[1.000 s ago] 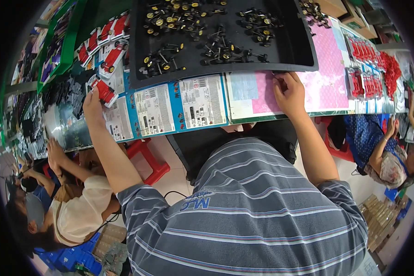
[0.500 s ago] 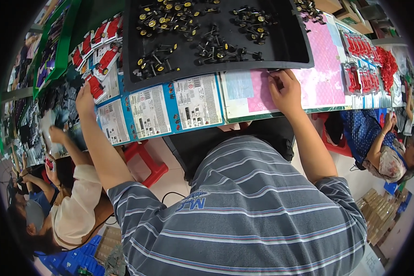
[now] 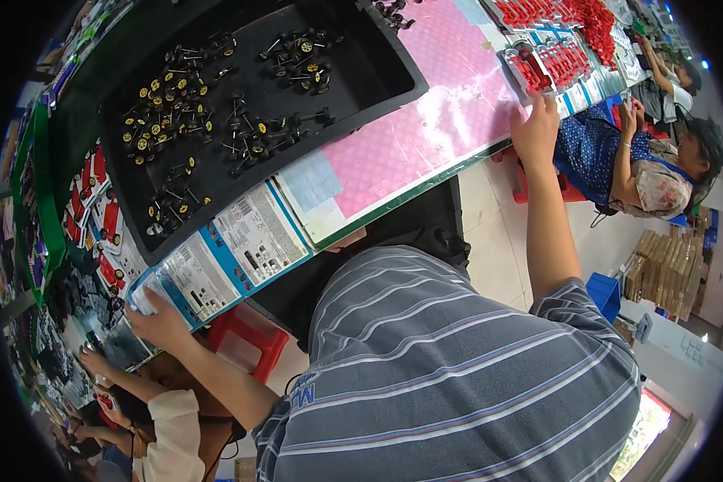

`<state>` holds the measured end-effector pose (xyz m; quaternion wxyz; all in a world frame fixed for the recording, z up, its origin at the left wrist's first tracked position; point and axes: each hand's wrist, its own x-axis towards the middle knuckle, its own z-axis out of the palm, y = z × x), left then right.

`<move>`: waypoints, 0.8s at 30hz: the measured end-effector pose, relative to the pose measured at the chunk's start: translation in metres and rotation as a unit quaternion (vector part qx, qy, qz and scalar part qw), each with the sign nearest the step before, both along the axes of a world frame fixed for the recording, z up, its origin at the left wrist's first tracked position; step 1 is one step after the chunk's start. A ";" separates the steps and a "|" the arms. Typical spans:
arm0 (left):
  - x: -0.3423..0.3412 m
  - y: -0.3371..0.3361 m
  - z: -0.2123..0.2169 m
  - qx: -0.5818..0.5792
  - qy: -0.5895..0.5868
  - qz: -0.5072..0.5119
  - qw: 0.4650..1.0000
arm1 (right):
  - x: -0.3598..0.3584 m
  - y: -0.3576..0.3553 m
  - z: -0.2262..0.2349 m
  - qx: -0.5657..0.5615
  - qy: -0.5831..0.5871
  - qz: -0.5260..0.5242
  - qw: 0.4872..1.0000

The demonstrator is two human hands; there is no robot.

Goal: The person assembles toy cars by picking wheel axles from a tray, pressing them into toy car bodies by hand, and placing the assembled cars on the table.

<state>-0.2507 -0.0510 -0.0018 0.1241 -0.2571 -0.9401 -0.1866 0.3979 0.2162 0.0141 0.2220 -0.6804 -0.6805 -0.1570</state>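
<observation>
Printed cards (image 3: 217, 261) lie in a row along the table's near edge, below the black tray (image 3: 377, 80) of wheel axles (image 3: 193, 128); the left hand (image 3: 159, 321) rests curled fingers on the leftmost card, while the right hand (image 3: 536, 128), fingers together, touches a red toy-car blister pack (image 3: 530, 71) at the pink mat's (image 3: 426, 128) far end

Black plastic tray (image 3: 394, 76) of small wheel-and-axle parts (image 3: 217, 120) before you, printed cardboard cards (image 3: 225, 257) at its near edge (beside your left hand (image 3: 159, 321)), red toy cars in blister packs (image 3: 546, 60) far right.
</observation>
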 end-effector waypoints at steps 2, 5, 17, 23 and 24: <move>0.033 0.017 0.002 0.041 -0.006 -0.033 0.999 | 0.020 0.010 -0.009 -0.015 -0.031 -0.055 0.998; 0.069 0.037 -0.009 0.127 -0.029 -0.151 0.980 | 0.050 0.032 -0.025 -0.014 -0.013 -0.059 0.998; 0.261 0.082 0.029 0.161 -0.680 -0.439 0.565 | -0.075 -0.067 0.038 -0.059 0.446 0.203 0.870; 0.279 0.114 0.018 0.333 -0.773 -0.355 0.406 | -0.123 -0.033 0.060 -0.153 0.324 0.517 0.777; 0.273 0.116 0.018 0.333 -0.780 -0.356 0.392 | -0.119 -0.014 0.053 -0.141 0.327 0.445 0.822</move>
